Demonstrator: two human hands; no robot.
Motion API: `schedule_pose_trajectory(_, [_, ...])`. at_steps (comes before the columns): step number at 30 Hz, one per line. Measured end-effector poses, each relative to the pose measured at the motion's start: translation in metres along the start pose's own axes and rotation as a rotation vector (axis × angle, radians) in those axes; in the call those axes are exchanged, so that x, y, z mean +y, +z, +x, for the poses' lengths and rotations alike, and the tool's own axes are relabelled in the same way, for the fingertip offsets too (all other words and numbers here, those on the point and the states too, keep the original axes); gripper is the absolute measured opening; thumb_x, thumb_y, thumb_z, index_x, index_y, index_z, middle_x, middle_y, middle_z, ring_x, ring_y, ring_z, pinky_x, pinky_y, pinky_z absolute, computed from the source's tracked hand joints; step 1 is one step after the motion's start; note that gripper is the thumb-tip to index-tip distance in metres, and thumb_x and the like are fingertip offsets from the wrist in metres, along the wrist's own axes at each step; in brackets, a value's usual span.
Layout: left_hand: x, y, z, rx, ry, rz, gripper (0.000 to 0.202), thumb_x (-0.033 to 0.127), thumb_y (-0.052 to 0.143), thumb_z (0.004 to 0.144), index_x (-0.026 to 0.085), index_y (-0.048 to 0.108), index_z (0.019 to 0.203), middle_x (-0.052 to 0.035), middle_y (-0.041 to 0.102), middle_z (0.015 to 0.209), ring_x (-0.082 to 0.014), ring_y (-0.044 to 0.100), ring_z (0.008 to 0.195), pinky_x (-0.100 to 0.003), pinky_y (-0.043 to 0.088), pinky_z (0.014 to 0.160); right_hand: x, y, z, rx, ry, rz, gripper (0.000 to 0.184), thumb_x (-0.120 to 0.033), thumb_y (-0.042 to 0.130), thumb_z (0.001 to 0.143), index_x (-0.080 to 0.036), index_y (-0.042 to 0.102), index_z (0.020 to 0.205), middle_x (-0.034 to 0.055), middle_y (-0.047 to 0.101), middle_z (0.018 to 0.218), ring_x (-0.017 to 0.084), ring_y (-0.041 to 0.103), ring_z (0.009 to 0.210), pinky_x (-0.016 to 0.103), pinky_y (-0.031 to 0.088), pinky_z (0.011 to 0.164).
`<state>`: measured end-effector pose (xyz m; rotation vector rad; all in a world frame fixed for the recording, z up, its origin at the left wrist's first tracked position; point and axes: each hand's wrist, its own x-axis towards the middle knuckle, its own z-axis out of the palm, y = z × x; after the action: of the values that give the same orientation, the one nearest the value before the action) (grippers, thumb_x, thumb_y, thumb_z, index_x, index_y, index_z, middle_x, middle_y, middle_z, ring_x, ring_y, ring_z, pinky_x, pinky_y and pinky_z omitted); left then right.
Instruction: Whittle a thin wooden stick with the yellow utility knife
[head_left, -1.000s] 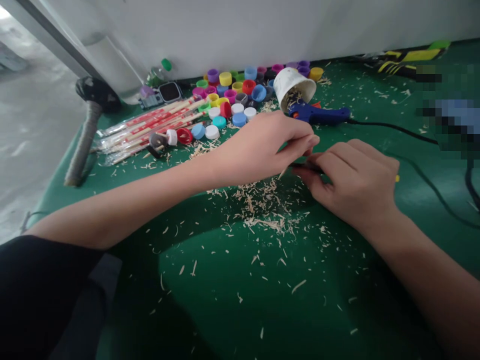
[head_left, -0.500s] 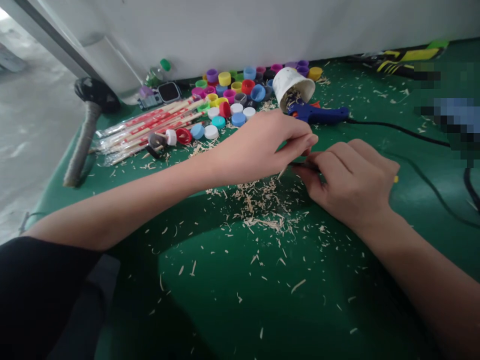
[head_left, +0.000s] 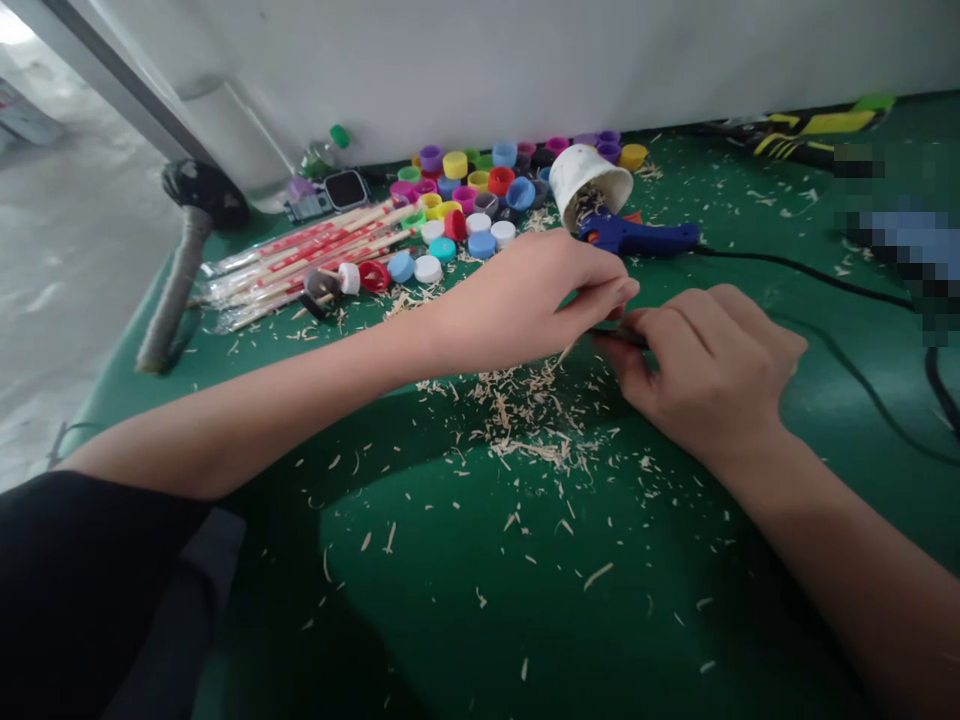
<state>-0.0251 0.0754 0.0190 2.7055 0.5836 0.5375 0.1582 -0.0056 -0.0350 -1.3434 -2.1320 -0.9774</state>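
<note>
My left hand reaches across the middle of the table, thumb and fingers pinched on a thin wooden stick; only its pale tip shows below the palm. Just right of it, my right hand is closed around a knife. The dark blade points left, close to the stick, while most of the handle is hidden in my fist. Below both hands lies a scatter of pale wood shavings.
Behind my hands are many coloured bottle caps, a tipped white cup and a blue glue gun with a black cord. Wrapped chopsticks and a hammer lie left. Yellow-black tools rest back right on the green table.
The view has shifted slightly, so everything sits a little lower and to the right. Both hands keep nearly the same pose and grip.
</note>
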Motion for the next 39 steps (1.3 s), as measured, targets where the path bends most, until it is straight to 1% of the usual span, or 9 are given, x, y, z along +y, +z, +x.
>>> schedule_pose_trajectory(4, [0.0015, -0.0012, -0.0003, -0.005, -0.001, 0.016, 0.039, 0.025, 0.035, 0.097, 0.016, 0.065, 0.074, -0.0035, 0.065, 0.072, -0.0143, 0.059, 0.072, -0.029, 0.042, 0.065, 0.0015, 0.0012, 0.0032, -0.051, -0.009, 0.075, 0.026, -0.037, 0.057, 0.088, -0.019, 0.056, 0.069, 0.0023, 0.054, 0.061, 0.015, 0.042, 0.061, 0.030, 0.024, 0.051])
schedule_pose_trajectory(9, [0.0017, -0.0026, -0.0007, 0.005, 0.025, 0.017, 0.038, 0.025, 0.036, 0.097, 0.016, 0.068, 0.079, -0.0031, 0.065, 0.070, -0.0144, 0.058, 0.073, -0.029, 0.042, 0.065, -0.0033, 0.0018, 0.0031, -0.174, -0.089, 0.147, 0.026, -0.038, 0.051, 0.091, -0.019, 0.061, 0.075, 0.0027, 0.060, 0.068, 0.015, 0.045, 0.063, 0.030, 0.021, 0.051])
schedule_pose_trajectory(11, [0.0011, -0.0020, -0.0003, 0.016, 0.038, 0.013, 0.037, 0.026, 0.037, 0.096, 0.017, 0.067, 0.078, -0.0032, 0.065, 0.071, -0.0143, 0.059, 0.074, -0.030, 0.044, 0.070, -0.0041, 0.0014, 0.0018, -0.159, -0.038, 0.101, 0.030, -0.040, 0.050, 0.091, -0.019, 0.060, 0.071, 0.0030, 0.057, 0.064, 0.015, 0.042, 0.060, 0.031, 0.020, 0.051])
schedule_pose_trajectory(15, [0.0014, -0.0011, 0.0008, 0.015, 0.042, -0.009, 0.034, 0.024, 0.039, 0.096, 0.018, 0.065, 0.074, -0.0033, 0.064, 0.072, -0.0141, 0.060, 0.076, -0.031, 0.046, 0.076, -0.0024, 0.0007, 0.0001, -0.053, 0.033, 0.026, 0.034, -0.043, 0.052, 0.090, -0.020, 0.056, 0.065, 0.0039, 0.053, 0.060, 0.016, 0.039, 0.058, 0.031, 0.020, 0.050])
schedule_pose_trajectory(19, [0.0026, -0.0029, 0.0015, 0.002, 0.009, -0.005, 0.035, 0.025, 0.039, 0.095, 0.018, 0.062, 0.070, -0.0034, 0.064, 0.072, -0.0143, 0.060, 0.074, -0.031, 0.046, 0.073, -0.0014, 0.0013, 0.0013, -0.116, 0.058, 0.051, 0.035, -0.044, 0.050, 0.091, -0.021, 0.056, 0.065, 0.0044, 0.053, 0.061, 0.017, 0.040, 0.060, 0.032, 0.019, 0.052])
schedule_pose_trajectory(24, [0.0018, -0.0036, 0.0007, 0.013, 0.020, 0.010, 0.037, 0.026, 0.038, 0.095, 0.019, 0.062, 0.069, -0.0032, 0.063, 0.069, -0.0146, 0.061, 0.075, -0.031, 0.046, 0.072, -0.0044, 0.0009, 0.0033, -0.223, -0.090, 0.142, 0.029, -0.040, 0.050, 0.092, -0.019, 0.061, 0.075, 0.0038, 0.060, 0.069, 0.017, 0.046, 0.064, 0.030, 0.020, 0.052])
schedule_pose_trajectory(26, [0.0017, -0.0029, 0.0005, 0.021, 0.024, 0.018, 0.037, 0.025, 0.038, 0.095, 0.018, 0.062, 0.069, -0.0031, 0.064, 0.068, -0.0144, 0.061, 0.074, -0.031, 0.046, 0.074, -0.0053, 0.0002, 0.0030, -0.210, -0.081, 0.116, 0.030, -0.040, 0.050, 0.092, -0.019, 0.061, 0.074, 0.0036, 0.059, 0.067, 0.016, 0.045, 0.063, 0.030, 0.021, 0.052])
schedule_pose_trajectory(31, [0.0031, -0.0014, 0.0013, 0.020, 0.015, 0.019, 0.038, 0.024, 0.037, 0.095, 0.018, 0.061, 0.067, -0.0033, 0.065, 0.069, -0.0142, 0.060, 0.070, -0.032, 0.046, 0.074, -0.0041, -0.0005, 0.0012, -0.078, 0.028, 0.049, 0.033, -0.041, 0.053, 0.090, -0.020, 0.057, 0.065, 0.0037, 0.054, 0.060, 0.016, 0.040, 0.058, 0.031, 0.020, 0.050])
schedule_pose_trajectory(39, [0.0027, -0.0007, 0.0004, 0.036, 0.007, 0.057, 0.040, 0.027, 0.037, 0.096, 0.017, 0.060, 0.064, -0.0043, 0.064, 0.070, -0.0160, 0.060, 0.071, -0.032, 0.043, 0.067, -0.0007, -0.0006, 0.0048, -0.090, 0.037, 0.128, 0.030, -0.039, 0.055, 0.089, -0.021, 0.056, 0.065, 0.0023, 0.054, 0.060, 0.016, 0.042, 0.060, 0.031, 0.023, 0.050])
